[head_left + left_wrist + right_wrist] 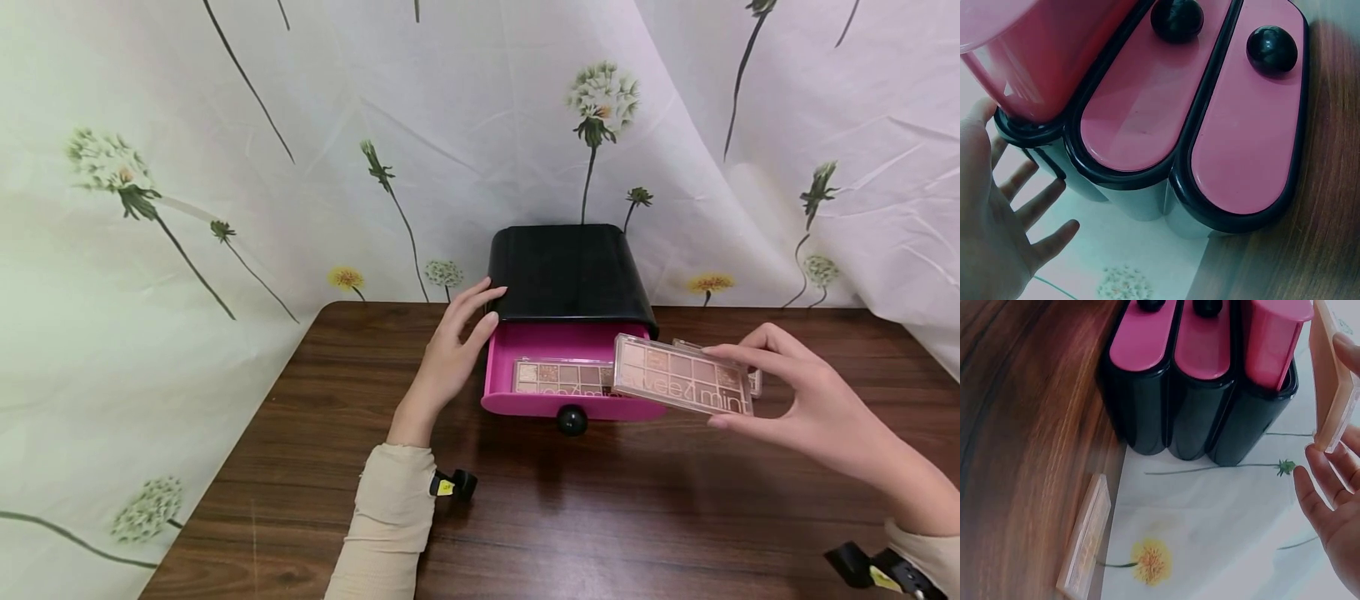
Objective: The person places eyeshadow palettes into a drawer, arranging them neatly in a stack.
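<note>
A black cabinet (pixel 562 271) with pink drawers stands at the back of the table, its top drawer (pixel 502 405) pulled out. Inside that drawer lies an eyeshadow palette (pixel 558 375). My left hand (pixel 446 358) touches the cabinet's left side near the drawer, with fingers spread. At the drawer's right front corner, my right hand (pixel 806 400) pinches a second eyeshadow palette (pixel 675 373) by its right end, tilted, between thumb and fingers. Behind it, partly hidden, a third palette (pixel 1085 540) lies on the table right of the cabinet.
Two lower drawers (pixel 1247 137) are closed, each with a round black knob (pixel 1272 50). The brown wooden table (pixel 300 467) extends in front and to both sides. A white cloth (pixel 465 125) printed with dandelions hangs right behind the cabinet.
</note>
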